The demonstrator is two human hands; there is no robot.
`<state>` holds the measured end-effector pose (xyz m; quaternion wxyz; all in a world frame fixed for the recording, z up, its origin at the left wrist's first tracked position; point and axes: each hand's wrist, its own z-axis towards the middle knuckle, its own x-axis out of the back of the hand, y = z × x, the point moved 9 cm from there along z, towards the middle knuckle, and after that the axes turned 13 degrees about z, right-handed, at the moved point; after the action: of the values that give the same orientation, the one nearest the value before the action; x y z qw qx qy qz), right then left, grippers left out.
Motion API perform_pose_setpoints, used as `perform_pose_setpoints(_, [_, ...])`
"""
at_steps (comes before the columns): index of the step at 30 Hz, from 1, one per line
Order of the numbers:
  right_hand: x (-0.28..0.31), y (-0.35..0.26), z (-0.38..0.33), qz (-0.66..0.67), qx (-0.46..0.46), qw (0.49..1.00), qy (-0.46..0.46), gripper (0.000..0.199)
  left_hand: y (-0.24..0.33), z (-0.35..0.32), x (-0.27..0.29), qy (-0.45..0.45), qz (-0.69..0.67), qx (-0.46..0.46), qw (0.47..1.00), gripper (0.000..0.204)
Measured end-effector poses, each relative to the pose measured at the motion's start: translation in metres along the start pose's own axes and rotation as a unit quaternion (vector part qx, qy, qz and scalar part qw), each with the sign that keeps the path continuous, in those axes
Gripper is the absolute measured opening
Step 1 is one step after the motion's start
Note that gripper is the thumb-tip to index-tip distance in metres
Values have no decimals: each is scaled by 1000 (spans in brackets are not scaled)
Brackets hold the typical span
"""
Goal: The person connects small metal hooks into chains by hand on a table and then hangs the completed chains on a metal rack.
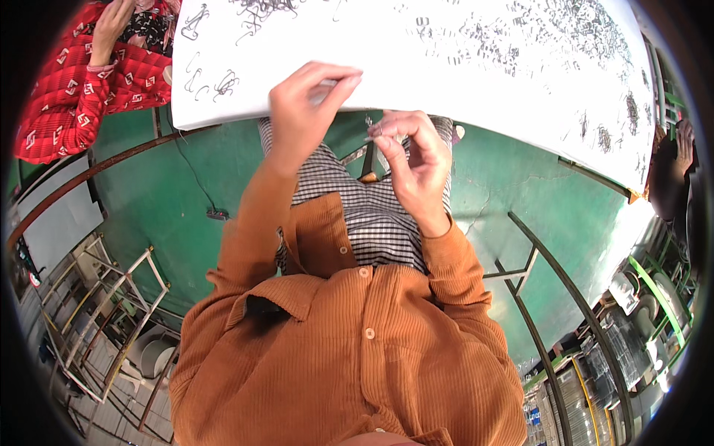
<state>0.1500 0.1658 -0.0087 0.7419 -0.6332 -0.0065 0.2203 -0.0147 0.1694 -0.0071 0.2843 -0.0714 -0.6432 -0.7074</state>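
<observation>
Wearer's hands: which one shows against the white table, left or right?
The left hand: its fingers show against the white table. The right hand is lower in view, mostly past the table's near edge.

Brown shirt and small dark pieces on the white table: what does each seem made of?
Brown shirt: matte corduroy, judging by its fine ribs. Small dark pieces: possibly metal or plastic, given their thin, distinct outlines; too small to settle material or finish.
</observation>
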Motion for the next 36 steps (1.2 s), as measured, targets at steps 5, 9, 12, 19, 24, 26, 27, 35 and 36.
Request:
perform_pose_setpoints(5, [-2,-11,-2,-41,25,999,-11,10,-11,83,-46,40,157,-111,981,17])
perform_pose_setpoints(9, [5,-4,-5,-30,11,999,11,9,-24,118,-79,37,278,-81,956,17])
perform_pose_setpoints(12, [5,-1,-5,-20,8,1000,3,10,-26,119,-75,-7,298,-63,953,17])
perform_pose_setpoints(19, [1,0,-4,-48,8,998,-30,12,-40,119,-68,-56,243,-51,967,23])
perform_pose_setpoints(24, [0,-3,-7,-80,8,996,-36,10,-40,132,-67,-51,253,-38,965,20])
perform_pose_setpoints(26, [0,-2,-9,-80,4,996,-32,10,-35,127,-67,-68,221,-37,972,19])
perform_pose_setpoints(27, [0,-2,-10,-80,1,996,-29,10,-33,123,-66,-77,205,-37,975,18])
perform_pose_setpoints(35, [-9,-3,-8,-93,19,995,-17,11,-29,-2,-12,-138,-100,123,978,12])
perform_pose_setpoints(36, [-9,0,-9,-95,15,995,-17,11,-27,-12,-8,-150,-98,132,975,12])
